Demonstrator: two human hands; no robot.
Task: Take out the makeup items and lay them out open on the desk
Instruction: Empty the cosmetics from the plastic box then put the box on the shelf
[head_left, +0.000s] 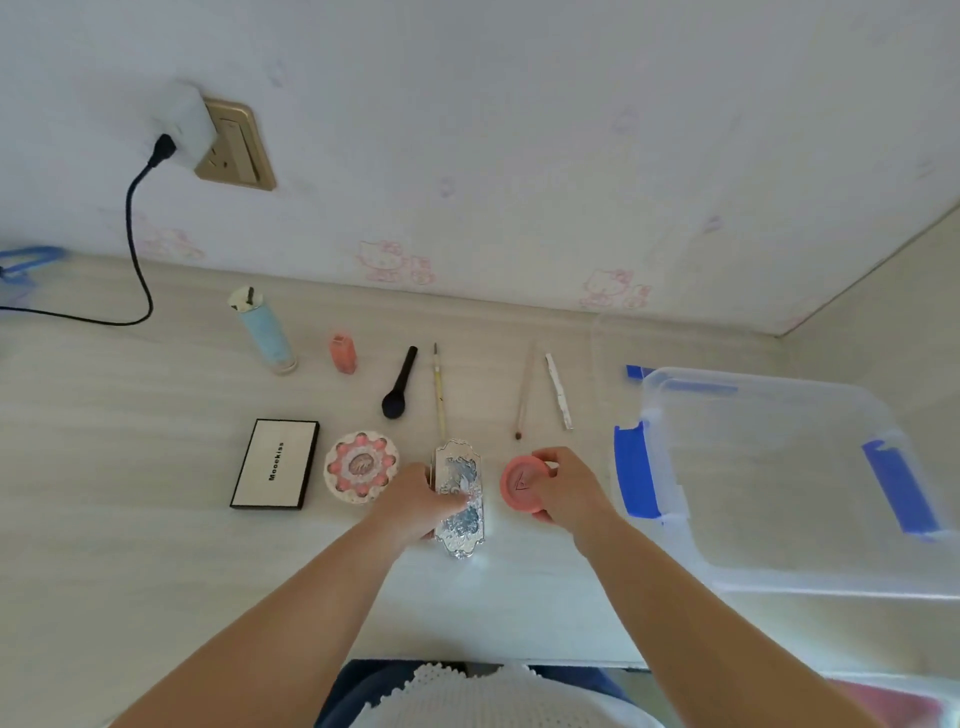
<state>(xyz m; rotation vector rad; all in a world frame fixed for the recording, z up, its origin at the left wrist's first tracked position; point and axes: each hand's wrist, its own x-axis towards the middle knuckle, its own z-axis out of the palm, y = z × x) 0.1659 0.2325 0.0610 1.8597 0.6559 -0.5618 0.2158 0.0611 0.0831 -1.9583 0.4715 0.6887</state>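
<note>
Both hands on compacts at the desk's front.

The left hand (415, 499) grips the ornate silver oblong case (460, 496), long axis pointing wallward; the right hand (569, 486) seemingly clasps the round coral-pink compact (519, 484).

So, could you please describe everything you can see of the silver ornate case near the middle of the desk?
The silver ornate case is an elongated, shiny, metallic-looking piece with a scalloped outline and embossed relief on its lid. It lies flat on the pale desk, long axis running away from the person, and looks closed. The left hand rests on its left edge, fingers over the lid. It sits between the round floral compact and the pink round compact, touching neither, below a thin brush.
</note>
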